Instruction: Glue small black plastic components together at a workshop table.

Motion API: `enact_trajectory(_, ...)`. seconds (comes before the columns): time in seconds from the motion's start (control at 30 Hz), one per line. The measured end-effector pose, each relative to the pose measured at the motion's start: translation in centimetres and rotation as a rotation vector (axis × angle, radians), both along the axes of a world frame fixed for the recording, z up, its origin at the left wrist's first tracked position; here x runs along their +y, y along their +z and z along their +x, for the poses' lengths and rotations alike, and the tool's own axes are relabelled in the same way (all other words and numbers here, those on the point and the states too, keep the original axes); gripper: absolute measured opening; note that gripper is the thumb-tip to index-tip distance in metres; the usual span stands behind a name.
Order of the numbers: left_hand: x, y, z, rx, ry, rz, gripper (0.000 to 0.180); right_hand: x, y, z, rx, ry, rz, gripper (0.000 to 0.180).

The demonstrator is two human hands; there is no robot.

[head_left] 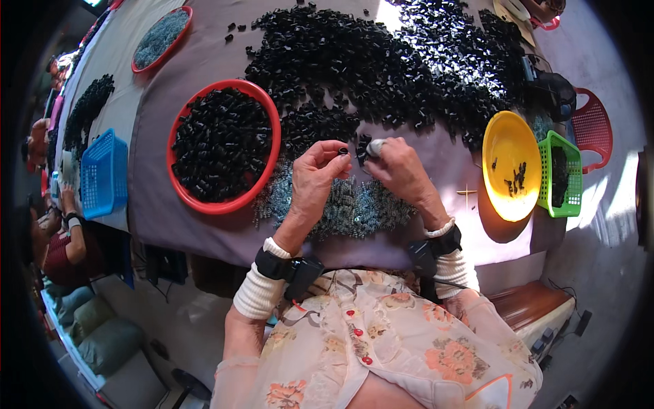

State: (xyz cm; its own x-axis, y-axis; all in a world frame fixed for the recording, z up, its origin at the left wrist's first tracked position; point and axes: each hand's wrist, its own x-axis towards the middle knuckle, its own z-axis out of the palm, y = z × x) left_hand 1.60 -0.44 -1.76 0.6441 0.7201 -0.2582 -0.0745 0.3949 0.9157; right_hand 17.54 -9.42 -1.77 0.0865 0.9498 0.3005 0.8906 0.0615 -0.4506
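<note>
Black rounded piece (343, 151), pinched in left hand (316, 172), glossy heap (327, 51)

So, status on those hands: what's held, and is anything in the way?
Left hand: pinching black part. Right hand: close by, hold unclear. Grey pieces heaped between the forearms; no obvious obstruction.

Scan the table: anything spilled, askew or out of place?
A few stray black pieces lie on the table beyond the red basin, apart from the black heap, as if scattered from it. A thin yellowish cross shape looks odd left of the yellow basin, unlike anything around it; I can't tell what it is.
</note>
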Motion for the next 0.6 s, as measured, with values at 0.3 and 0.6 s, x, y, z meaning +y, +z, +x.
enact_trajectory(0.3,-0.5,-0.2,0.7,0.016,-0.104,0.132,0.023,0.8,2.4,0.1,0.666,-0.059,0.037,0.015)
enact_trajectory(0.6,-0.7,0.0,0.8,0.142,-0.103,0.319,0.023,0.6,3.0,0.3,0.466,0.037,0.055,0.013)
